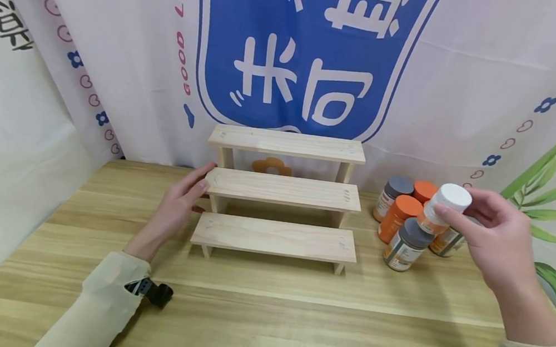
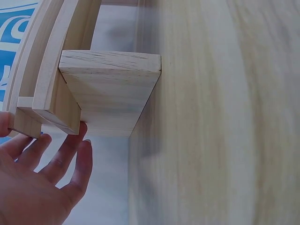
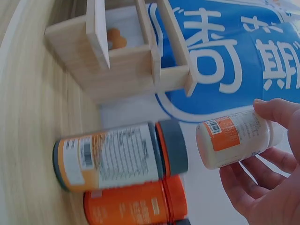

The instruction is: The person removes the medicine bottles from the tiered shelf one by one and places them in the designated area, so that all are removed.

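Observation:
A three-tier wooden display stand (image 1: 281,189) stands on the table. My left hand (image 1: 181,200) holds its left end, thumb at the end of the middle board and fingertips against the side (image 2: 40,176). Off to the right, my right hand (image 1: 498,236) grips a small white bottle (image 3: 234,140) with an orange label, around its white cap (image 1: 455,196). The bottle is raised and tilted above a cluster of jars. Nearest below it is a grey-lidded jar (image 1: 408,244), with orange jars (image 1: 396,218) just behind.
Another grey-lidded jar (image 1: 392,198) stands at the back of the cluster, and one more (image 1: 447,241) is partly hidden by the right hand. A printed curtain (image 1: 138,59) hangs behind the stand. Wooden table surface (image 1: 263,328) stretches in front.

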A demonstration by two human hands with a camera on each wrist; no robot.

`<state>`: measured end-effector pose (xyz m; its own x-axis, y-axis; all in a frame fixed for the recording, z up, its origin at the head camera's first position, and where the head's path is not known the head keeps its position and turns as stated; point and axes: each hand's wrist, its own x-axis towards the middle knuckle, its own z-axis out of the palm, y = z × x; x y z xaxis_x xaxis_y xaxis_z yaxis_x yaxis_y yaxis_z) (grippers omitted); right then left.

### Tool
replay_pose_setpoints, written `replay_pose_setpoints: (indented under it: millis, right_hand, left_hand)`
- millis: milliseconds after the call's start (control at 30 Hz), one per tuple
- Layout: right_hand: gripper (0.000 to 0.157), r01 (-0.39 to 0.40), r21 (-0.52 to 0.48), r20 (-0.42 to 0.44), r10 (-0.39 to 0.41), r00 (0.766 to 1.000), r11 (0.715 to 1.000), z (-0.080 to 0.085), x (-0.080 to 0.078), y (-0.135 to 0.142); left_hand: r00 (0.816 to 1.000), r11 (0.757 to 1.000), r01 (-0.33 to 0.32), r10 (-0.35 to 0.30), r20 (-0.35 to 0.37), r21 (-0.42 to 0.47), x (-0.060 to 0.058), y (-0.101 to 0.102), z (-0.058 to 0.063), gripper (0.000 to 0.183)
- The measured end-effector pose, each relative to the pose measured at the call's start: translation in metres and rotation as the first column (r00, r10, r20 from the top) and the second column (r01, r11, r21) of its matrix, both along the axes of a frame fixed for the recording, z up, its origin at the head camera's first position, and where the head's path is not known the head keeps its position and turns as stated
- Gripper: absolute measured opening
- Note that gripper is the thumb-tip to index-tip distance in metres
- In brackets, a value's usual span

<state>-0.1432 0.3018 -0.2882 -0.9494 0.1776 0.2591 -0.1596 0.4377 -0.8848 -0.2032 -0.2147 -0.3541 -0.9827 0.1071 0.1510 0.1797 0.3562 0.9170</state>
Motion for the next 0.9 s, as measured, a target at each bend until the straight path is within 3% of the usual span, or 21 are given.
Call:
replay_pose_setpoints:
  millis: [367,667,900]
  right_hand:
    - [0.030,0.116,0.065,0.050,-0.120,0.992,0.991,-0.014,0.006,0.022]
    - [0.027,0.107,0.041,0.089,-0.111,0.990,0.993,-0.029,0.007,0.040]
    - [0.026,0.059,0.133,0.163,-0.081,0.983,0.989,-0.048,0.003,0.043]
  left_hand:
    - [1.000,1.000,0.002,-0.002,-0.012,-0.009,-0.001,-0.001,-0.002,0.053]
    - [1.000,1.000,0.003,-0.003,-0.015,-0.005,-0.002,0.000,-0.003,0.053]
    - [1.000,1.000,0.003,-0.003,-0.013,-0.005,-0.001,-0.001,-0.002,0.053]
